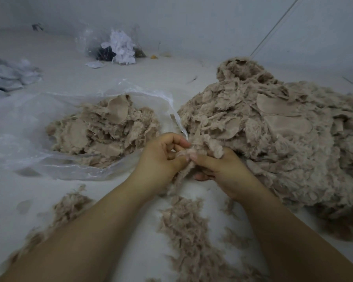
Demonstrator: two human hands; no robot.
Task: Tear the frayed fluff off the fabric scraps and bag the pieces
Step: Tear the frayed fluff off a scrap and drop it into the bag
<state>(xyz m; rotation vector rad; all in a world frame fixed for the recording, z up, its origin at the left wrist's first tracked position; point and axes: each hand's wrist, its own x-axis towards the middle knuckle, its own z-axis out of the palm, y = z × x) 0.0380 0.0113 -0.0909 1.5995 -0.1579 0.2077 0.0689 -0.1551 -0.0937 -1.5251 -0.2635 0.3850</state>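
The big heap of unsorted scraps [273, 135] fills the right side of the pale floor [130, 78], a loose mound of beige plush pieces with smooth backing showing here and there; it looks light and springy, so pieces should lift off with little pull, though the tangled pile may drag neighbours along. To its left lies the clear plastic bag [29, 127], mouth open toward the person, already holding a smaller mound of finished pieces [102, 131]; the film is thin and limp and will likely need holding open to drop more in. Torn fluff [183, 224] is strewn on the floor nearest the camera. Both hands meet over one scrap [200, 147], just in front of the heap: the left hand [161, 157] pinches its frayed edge, the right hand [222, 169] grips the body. The scrap is soft and floppy, so holding the firmer backing close to the fringe should give the cleanest tear.
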